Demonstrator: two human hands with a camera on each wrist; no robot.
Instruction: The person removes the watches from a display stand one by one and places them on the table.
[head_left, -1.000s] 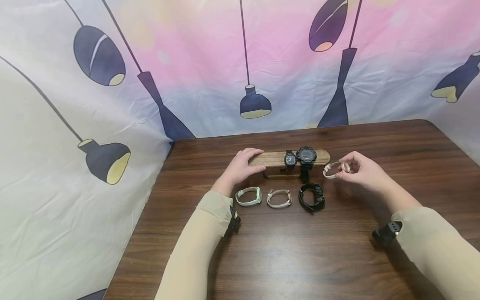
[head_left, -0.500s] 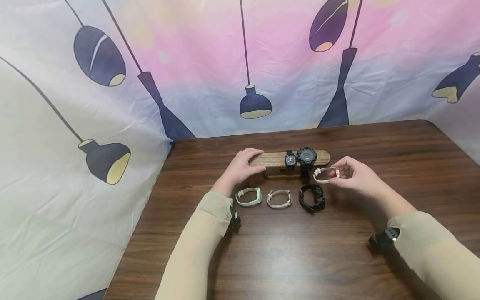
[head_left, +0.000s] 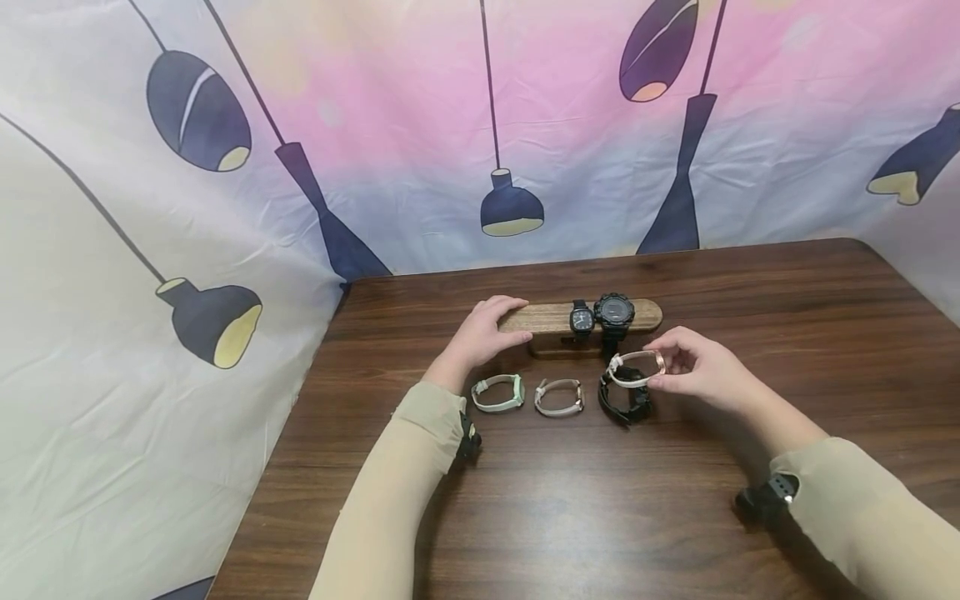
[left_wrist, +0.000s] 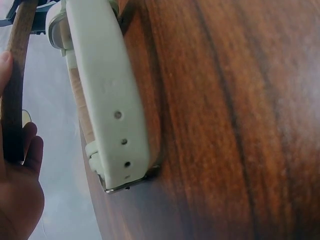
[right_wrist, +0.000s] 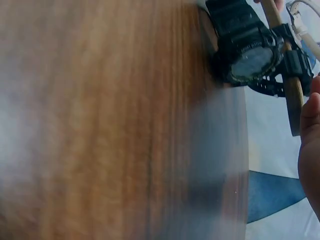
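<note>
Nearest you on the worktop [head_left: 577,500], a mint watch [head_left: 518,390] sits just below your left hand [head_left: 480,333], with a pale pink watch [head_left: 558,413] beside it and a bulky black watch [head_left: 640,406] closer to your right hand [head_left: 701,367]. Your right hand pinches a white-strapped watch [head_left: 628,384] between thumb and fingers, held over that black one. Farther out, your left hand grips the left end of the wooden stand [head_left: 540,317], whose square-faced watch [head_left: 581,320] and round black watch [head_left: 615,310] sit between your hands.
</note>
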